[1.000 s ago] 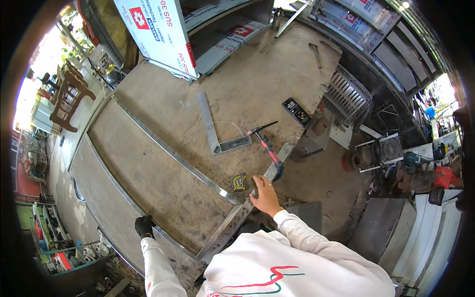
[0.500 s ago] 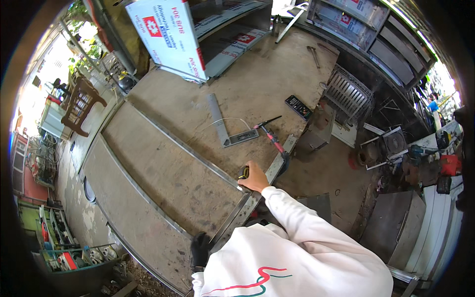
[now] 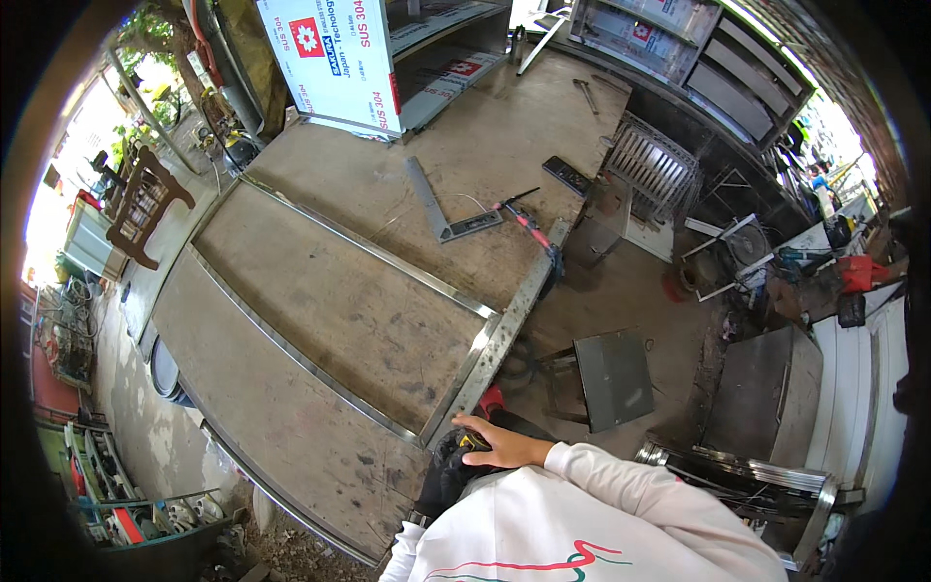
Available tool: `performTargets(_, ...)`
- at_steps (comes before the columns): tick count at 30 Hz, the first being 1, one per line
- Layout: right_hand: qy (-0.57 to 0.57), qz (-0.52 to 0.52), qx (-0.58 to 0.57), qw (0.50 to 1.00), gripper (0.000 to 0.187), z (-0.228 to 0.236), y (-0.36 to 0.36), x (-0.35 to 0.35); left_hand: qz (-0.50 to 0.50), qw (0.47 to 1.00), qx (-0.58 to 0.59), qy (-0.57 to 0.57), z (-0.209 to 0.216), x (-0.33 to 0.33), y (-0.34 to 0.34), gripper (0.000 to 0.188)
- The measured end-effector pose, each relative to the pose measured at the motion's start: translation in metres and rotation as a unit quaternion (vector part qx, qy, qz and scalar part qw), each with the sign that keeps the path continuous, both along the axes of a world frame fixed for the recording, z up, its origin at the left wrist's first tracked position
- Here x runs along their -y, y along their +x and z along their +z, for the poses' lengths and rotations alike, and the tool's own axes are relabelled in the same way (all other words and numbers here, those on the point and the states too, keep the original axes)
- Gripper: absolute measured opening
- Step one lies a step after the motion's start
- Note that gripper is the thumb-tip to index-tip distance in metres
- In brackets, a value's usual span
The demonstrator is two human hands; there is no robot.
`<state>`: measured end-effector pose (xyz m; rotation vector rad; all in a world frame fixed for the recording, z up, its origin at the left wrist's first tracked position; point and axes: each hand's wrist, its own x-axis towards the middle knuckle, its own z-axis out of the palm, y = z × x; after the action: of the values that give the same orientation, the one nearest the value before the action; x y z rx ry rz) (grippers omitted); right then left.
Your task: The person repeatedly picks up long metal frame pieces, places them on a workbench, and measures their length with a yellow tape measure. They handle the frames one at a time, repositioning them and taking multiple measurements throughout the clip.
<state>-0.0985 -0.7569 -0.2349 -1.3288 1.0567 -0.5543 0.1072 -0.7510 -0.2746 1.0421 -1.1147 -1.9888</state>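
A metal frame of long narrow bars lies on the large worktable. Its short end bar runs along the table's right edge. Just off the frame's near corner, my bare right hand is closed around a black and yellow tape measure. My left hand, in a black glove, is right beside it, close against the tape measure. The gloved fingers are dark and partly hidden, so their grip does not show. No drawn-out tape blade can be made out.
Beyond the frame lie a metal square, a torch with a red handle, a phone and a hammer. A film-covered metal cabinet stands at the back. A dark stool is on the floor at right.
My right hand has moved with the tape measure from the end bar's far corner to its near corner, next to my gloved left hand. The view has shifted, showing the stool more fully.
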Motion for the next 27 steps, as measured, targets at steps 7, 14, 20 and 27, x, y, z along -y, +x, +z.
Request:
performTargets(7, -0.002, 0.039, -0.069, 0.997, 0.073, 0.015, -0.004, -0.034, -0.150, 0.895, 0.145, -0.393, 0.001, -0.001, 0.029, 0.032)
performTargets(14, 0.033, 0.065, -0.068, 0.995, 0.072, 0.031, 0.002, -0.043, -0.112, 0.992, 0.051, 0.003, -0.011, -0.005, 0.051, 0.018)
performTargets(20, 0.013, 0.013, -0.084, 0.996, 0.060, 0.030, -0.046, -0.022, -0.010, 0.978, -0.182, 0.106, -0.011, 0.079, 0.119, 0.041)
performTargets(27, 0.027, -0.019, -0.161, 0.986, 0.053, -0.007, -0.144, 0.010, 0.292, 0.912, -0.283, -0.052, 0.054, 0.207, 0.299, 0.045)
